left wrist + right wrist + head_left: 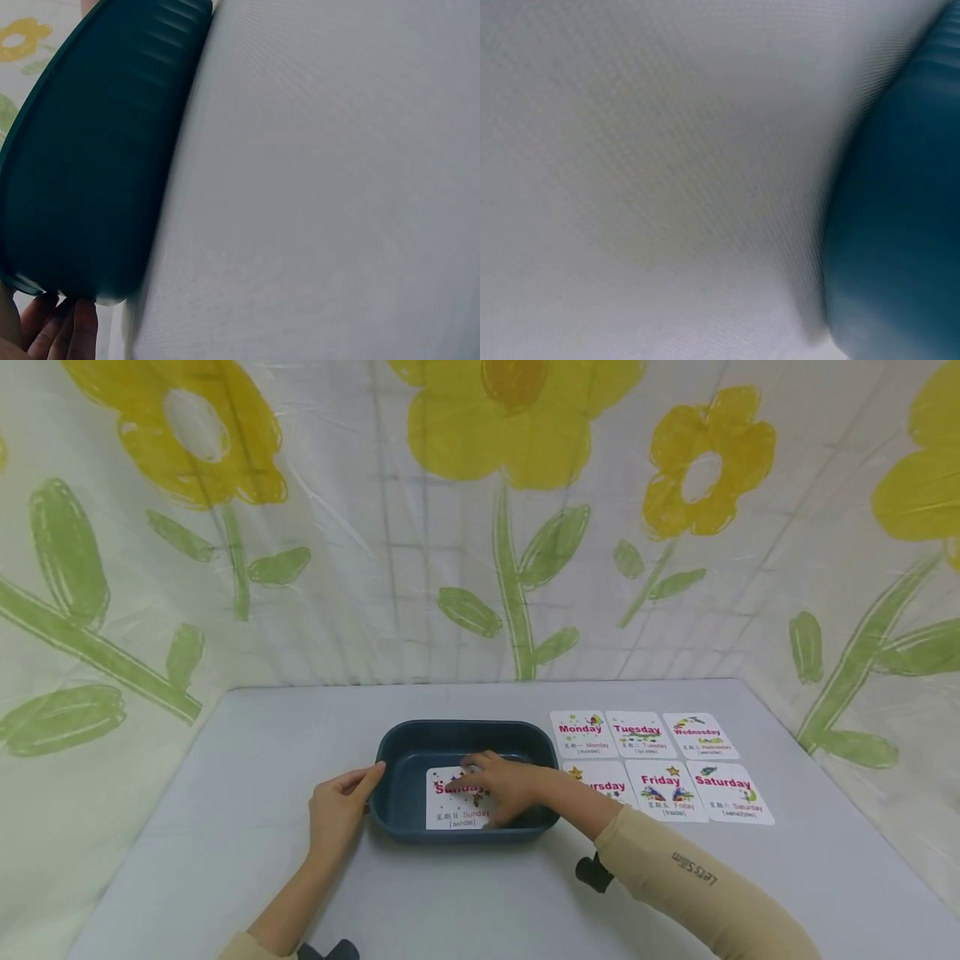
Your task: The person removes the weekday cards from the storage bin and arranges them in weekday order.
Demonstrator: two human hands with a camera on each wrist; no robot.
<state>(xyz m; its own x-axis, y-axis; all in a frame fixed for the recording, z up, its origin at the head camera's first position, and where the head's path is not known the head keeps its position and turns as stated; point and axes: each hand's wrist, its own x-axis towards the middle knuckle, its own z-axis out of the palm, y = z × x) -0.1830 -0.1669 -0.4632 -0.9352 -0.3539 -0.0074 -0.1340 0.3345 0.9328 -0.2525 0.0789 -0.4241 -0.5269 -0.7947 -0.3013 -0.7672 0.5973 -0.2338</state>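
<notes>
A dark blue-green rectangular basin (390, 802) sits on the white table. At its left end my left hand (333, 814) grips the rim, thumb on top. In the left wrist view, the fingers (84, 330) bend against the basin's outer end wall (82, 165). My right hand (510, 785) reaches in over the right side and holds a white card reading "Sunday" (448, 814), with fingers across its upper part. The card's right edge is hidden by this hand. Only the basin's outer wall (900, 225) and the table show in the right wrist view.
Right of the basin lie two rows of weekday cards: Monday (583, 735), Tuesday (641, 735) and Wednesday (701, 737) behind, Thursday (611, 787), Friday (666, 792) and Saturday (731, 793) in front. My right forearm partly covers Thursday. A flower-printed curtain (337, 635) hangs behind the table.
</notes>
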